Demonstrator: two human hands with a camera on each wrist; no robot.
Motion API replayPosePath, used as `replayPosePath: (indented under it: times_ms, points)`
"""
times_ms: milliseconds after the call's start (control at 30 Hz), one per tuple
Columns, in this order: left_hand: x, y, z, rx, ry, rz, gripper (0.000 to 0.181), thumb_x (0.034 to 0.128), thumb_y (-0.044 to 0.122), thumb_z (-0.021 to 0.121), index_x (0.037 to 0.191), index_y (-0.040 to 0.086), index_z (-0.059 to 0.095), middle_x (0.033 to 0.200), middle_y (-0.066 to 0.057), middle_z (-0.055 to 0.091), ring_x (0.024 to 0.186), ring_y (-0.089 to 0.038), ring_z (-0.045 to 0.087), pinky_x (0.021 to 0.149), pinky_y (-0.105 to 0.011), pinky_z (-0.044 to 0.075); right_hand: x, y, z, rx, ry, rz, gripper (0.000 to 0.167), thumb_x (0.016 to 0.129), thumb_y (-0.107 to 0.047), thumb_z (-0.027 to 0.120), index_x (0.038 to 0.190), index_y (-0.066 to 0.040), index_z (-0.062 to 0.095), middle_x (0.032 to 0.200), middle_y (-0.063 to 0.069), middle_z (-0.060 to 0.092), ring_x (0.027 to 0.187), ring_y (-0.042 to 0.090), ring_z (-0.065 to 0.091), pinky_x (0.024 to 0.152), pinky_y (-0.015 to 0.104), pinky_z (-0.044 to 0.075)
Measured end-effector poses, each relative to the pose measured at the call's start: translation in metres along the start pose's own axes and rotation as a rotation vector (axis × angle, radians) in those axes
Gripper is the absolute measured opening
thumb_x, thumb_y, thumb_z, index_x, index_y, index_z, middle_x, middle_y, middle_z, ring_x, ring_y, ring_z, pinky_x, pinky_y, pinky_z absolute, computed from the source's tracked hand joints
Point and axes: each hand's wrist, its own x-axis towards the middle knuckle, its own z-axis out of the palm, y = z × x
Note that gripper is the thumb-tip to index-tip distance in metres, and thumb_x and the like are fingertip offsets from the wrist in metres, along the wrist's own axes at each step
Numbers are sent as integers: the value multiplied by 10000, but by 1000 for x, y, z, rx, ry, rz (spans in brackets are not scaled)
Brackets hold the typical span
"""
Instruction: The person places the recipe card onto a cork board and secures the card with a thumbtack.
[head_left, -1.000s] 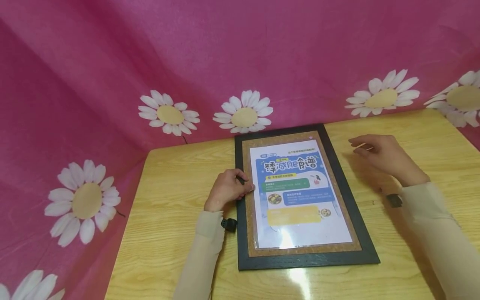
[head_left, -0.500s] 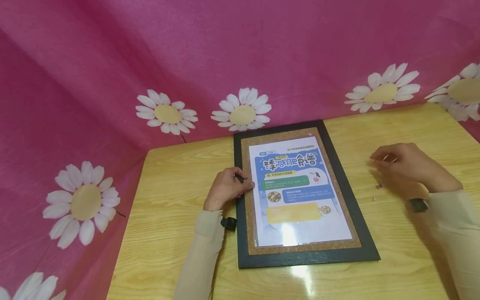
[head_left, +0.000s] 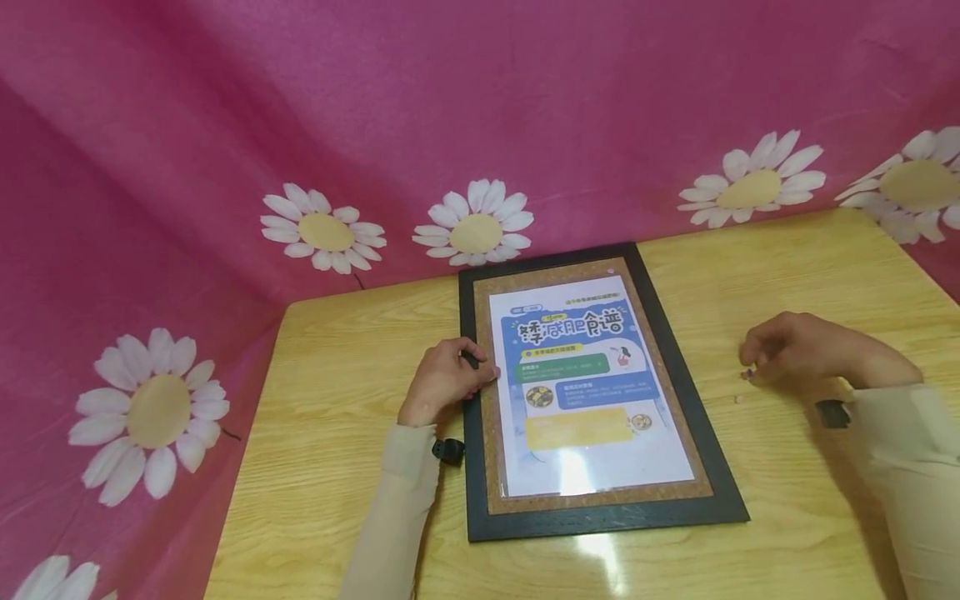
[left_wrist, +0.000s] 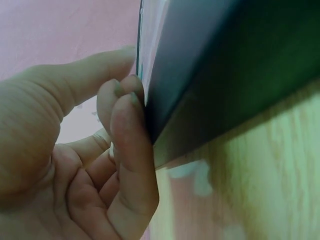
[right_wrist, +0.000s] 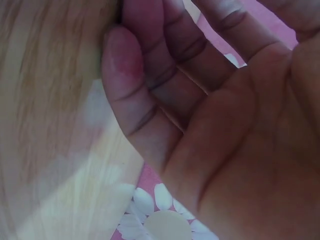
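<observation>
A printed sheet (head_left: 600,467) in a glossy clear cover lies on a black-framed corkboard (head_left: 705,479). At the board's left side my left hand (head_left: 442,377) pinches the sheet's edge between thumb and fingertip. The left wrist view shows its other fingers against the frame's side. To the right of the board, the fingertips of my right hand (head_left: 810,348) are at a small purple pushpin (head_left: 747,374) on the table. Whether they pinch it is not clear; in the right wrist view these fingertips run out of sight.
A tiny pale piece (head_left: 737,399), perhaps another pushpin, lies just nearer on the wooden table (head_left: 330,467). A small pink pin (head_left: 611,271) sits at the corkboard's upper right corner. A pink curtain (head_left: 420,100) with white daisies hangs behind and to the left.
My right hand has moved right and toward me from beside the board, then its fingertips have come down to the purple pushpin. My left hand stays at the sheet's left edge.
</observation>
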Motion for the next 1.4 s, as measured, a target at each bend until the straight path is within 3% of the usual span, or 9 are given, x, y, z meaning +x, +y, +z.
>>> replayPosePath:
  times_ms: [200, 333, 733, 933, 1233, 1400]
  points:
    - [-1, -2, 0, -33, 6, -13, 271, 883, 266, 834, 1035, 101, 683, 656, -57, 661, 555, -160, 579, 537, -257, 448, 7, -9, -1, -100, -47, 150, 101, 838, 1, 783, 860, -80, 725, 770, -61, 612, 727, 20, 472, 698, 239, 392]
    - [-1, -2, 0, -38, 6, -9, 271, 886, 266, 831, 1039, 96, 685, 657, -58, 660, 552, -162, 579, 532, -255, 455, 7, -12, -1, -106, -57, 189, 88, 853, -53, 807, 866, -78, 724, 786, -44, 609, 735, 38, 476, 703, 247, 392]
    - [-2, -4, 1, -63, 3, -14, 268, 905, 276, 813, 1035, 83, 679, 678, -60, 676, 567, -167, 587, 545, -258, 473, 9, -11, 2, -138, -28, 166, 103, 891, -55, 761, 834, -132, 721, 807, -45, 650, 748, 49, 500, 716, 251, 417]
    - [-1, -2, 2, -51, 10, 0, 265, 903, 277, 814, 1032, 86, 683, 678, -59, 678, 563, -164, 590, 543, -258, 479, 9, -11, 5, -176, 39, 129, 134, 865, -40, 764, 825, -145, 692, 794, -53, 640, 739, 44, 501, 710, 251, 424]
    - [0, -1, 3, -44, 14, 8, 261, 903, 279, 814, 1027, 89, 684, 669, -56, 674, 557, -158, 590, 539, -254, 473, 14, -11, 6, -265, 123, 111, 105, 851, -17, 754, 877, -86, 679, 819, -22, 629, 775, 136, 523, 695, 275, 427]
    - [0, 0, 2, -44, 14, 11, 262, 906, 286, 809, 1025, 89, 683, 670, -55, 675, 557, -158, 589, 539, -255, 468, 15, -14, 6, -258, 151, 132, 90, 864, 3, 699, 925, -61, 684, 868, 20, 663, 831, 194, 565, 734, 319, 469]
